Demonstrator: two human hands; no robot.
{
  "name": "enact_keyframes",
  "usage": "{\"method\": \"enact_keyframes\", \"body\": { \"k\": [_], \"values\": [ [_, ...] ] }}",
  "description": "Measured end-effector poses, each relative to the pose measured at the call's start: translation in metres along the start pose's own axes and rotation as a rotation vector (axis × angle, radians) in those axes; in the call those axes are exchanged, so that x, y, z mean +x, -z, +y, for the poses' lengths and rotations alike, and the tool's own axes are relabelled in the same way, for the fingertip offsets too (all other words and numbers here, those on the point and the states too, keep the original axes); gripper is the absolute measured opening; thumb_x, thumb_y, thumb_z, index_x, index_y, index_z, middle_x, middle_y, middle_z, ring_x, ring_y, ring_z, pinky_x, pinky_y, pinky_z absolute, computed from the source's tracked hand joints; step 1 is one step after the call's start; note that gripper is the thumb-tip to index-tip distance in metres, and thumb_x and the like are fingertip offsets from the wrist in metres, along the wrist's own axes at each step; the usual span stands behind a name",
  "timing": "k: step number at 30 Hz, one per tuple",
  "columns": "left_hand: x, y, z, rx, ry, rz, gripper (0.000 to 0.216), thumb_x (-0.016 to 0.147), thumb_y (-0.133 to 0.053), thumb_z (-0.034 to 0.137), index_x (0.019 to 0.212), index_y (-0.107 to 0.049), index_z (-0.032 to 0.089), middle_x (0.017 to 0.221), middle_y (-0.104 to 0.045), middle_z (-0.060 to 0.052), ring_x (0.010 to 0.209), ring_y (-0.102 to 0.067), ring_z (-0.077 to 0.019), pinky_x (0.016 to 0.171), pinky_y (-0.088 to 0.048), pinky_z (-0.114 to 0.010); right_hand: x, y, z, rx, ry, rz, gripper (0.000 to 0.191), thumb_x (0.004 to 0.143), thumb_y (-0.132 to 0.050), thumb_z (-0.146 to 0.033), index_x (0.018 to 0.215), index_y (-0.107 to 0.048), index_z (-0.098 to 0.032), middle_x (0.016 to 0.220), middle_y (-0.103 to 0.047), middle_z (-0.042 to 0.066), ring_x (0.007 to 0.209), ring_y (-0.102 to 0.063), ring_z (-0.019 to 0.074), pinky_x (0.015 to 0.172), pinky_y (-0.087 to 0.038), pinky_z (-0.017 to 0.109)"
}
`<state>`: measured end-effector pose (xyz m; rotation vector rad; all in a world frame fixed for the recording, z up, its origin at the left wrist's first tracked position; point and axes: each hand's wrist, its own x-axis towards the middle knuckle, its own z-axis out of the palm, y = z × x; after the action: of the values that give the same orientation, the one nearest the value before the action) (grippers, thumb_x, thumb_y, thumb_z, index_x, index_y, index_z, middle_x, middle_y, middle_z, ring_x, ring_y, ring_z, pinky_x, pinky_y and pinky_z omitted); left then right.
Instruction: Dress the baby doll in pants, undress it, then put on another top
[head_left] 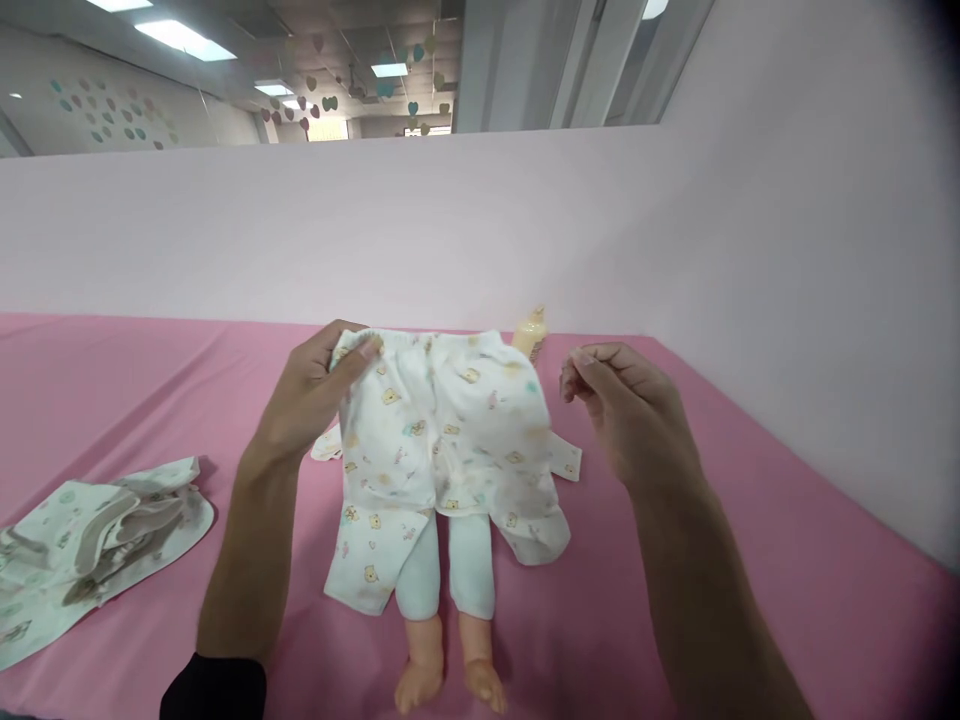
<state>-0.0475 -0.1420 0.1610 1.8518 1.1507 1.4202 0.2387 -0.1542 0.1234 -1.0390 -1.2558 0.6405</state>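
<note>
The left hand (311,395) held the patterned pants (450,420) by one end of the waistband, its fingers pinching the cloth, with the thumb in front. The right hand (630,405) was apart from the pants, just beyond the waistband's other end; its fingers were curled in and pressed together, and whether anything small lay between them could not be told.

The pants were spread in front of a doll (420,665) near the middle of the counter (150,390), waistband toward the far edge, and hid most of it. Below them the doll's legs showed in pale leggings (472,575), bare feet pointing toward the near edge. A printed sleeve (566,460) stuck out on the right, with a bit of similar cloth (328,443) on the left.

A cream-coloured bottle (529,335) stood near the far edge, partly behind the pants. Crumpled printed clothing (112,545) lay toward the left edge.
</note>
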Motion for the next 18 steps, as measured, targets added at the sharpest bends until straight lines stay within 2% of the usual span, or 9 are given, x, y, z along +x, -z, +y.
{"method": "enact_keyframes", "body": {
  "k": [2, 4, 7, 10, 12, 14, 16, 18],
  "values": [
    [-0.001, 0.005, 0.0, 0.022, -0.033, -0.025, 0.027, 0.089, -0.058, 0.046, 0.089, -0.061, 0.02, 0.076, -0.059, 0.0, 0.066, -0.053, -0.0113, 0.058, -0.043, -0.021, -0.002, 0.0, -0.001, -0.084, 0.064, -0.001, 0.017, 0.09, -0.059, -0.035, 0.083, -0.063, -0.02, 0.08, -0.062, 0.002, 0.078, -0.059, 0.0144, 0.074, -0.051, 0.029],
    [-0.002, 0.007, 0.001, 0.055, -0.06, -0.139, 0.026, 0.089, -0.059, 0.045, 0.091, -0.062, 0.02, 0.079, -0.061, -0.001, 0.069, -0.055, -0.0118, 0.059, -0.045, -0.022, -0.006, -0.004, -0.006, -0.157, 0.139, -0.061, 0.017, 0.091, -0.059, -0.037, 0.092, -0.065, -0.021, 0.092, -0.066, 0.005, 0.089, -0.063, 0.0179, 0.081, -0.052, 0.034],
    [-0.004, 0.004, 0.004, 0.09, -0.102, -0.336, 0.024, 0.09, -0.058, 0.043, 0.094, -0.064, 0.02, 0.087, -0.065, -0.002, 0.074, -0.058, -0.0125, 0.062, -0.046, -0.022, -0.014, -0.016, -0.018, -0.229, 0.309, -0.249, 0.025, 0.089, -0.062, -0.036, 0.111, -0.062, -0.024, 0.113, -0.066, 0.006, 0.107, -0.061, 0.0212, 0.093, -0.051, 0.039],
    [-0.005, -0.002, 0.007, 0.092, -0.119, -0.463, 0.021, 0.092, -0.056, 0.041, 0.097, -0.063, 0.021, 0.09, -0.065, -0.002, 0.076, -0.058, -0.0117, 0.063, -0.046, -0.021, -0.017, -0.03, -0.028, -0.308, 0.449, -0.434, 0.038, 0.087, -0.065, -0.033, 0.124, -0.056, -0.026, 0.124, -0.062, 0.007, 0.115, -0.058, 0.0218, 0.097, -0.049, 0.039],
    [-0.007, -0.004, 0.009, 0.087, -0.132, -0.498, 0.02, 0.093, -0.056, 0.039, 0.098, -0.063, 0.022, 0.091, -0.065, -0.001, 0.078, -0.058, -0.0115, 0.066, -0.046, -0.021, -0.017, -0.039, -0.032, -0.339, 0.488, -0.508, 0.039, 0.086, -0.066, -0.032, 0.123, -0.055, -0.026, 0.12, -0.063, 0.007, 0.11, -0.059, 0.0207, 0.092, -0.05, 0.037],
    [-0.007, -0.004, 0.009, 0.093, -0.16, -0.504, 0.018, 0.093, -0.057, 0.038, 0.098, -0.063, 0.022, 0.092, -0.064, -0.002, 0.08, -0.058, -0.0117, 0.069, -0.046, -0.023, -0.017, -0.045, -0.034, -0.358, 0.49, -0.536, 0.027, 0.086, -0.066, -0.031, 0.111, -0.058, -0.023, 0.106, -0.065, 0.005, 0.096, -0.061, 0.0179, 0.082, -0.051, 0.033],
    [-0.007, -0.003, 0.008, 0.111, -0.202, -0.501, 0.017, 0.091, -0.059, 0.037, 0.096, -0.063, 0.022, 0.092, -0.063, -0.002, 0.08, -0.057, -0.0119, 0.072, -0.047, -0.024, -0.017, -0.047, -0.034, -0.381, 0.439, -0.554, 0.012, 0.087, -0.064, -0.03, 0.093, -0.059, -0.021, 0.085, -0.062, 0.002, 0.077, -0.057, 0.0138, 0.068, -0.047, 0.027],
    [-0.006, -0.001, 0.006, 0.122, -0.25, -0.499, 0.016, 0.089, -0.063, 0.036, 0.092, -0.063, 0.021, 0.094, -0.062, -0.003, 0.083, -0.057, -0.0128, 0.075, -0.047, -0.026, -0.017, -0.046, -0.035, -0.391, 0.347, -0.603, 0.017, 0.09, -0.061, -0.033, 0.081, -0.057, -0.02, 0.069, -0.053, -0.002, 0.062, -0.047, 0.0103, 0.055, -0.039, 0.023]
  ]
}}
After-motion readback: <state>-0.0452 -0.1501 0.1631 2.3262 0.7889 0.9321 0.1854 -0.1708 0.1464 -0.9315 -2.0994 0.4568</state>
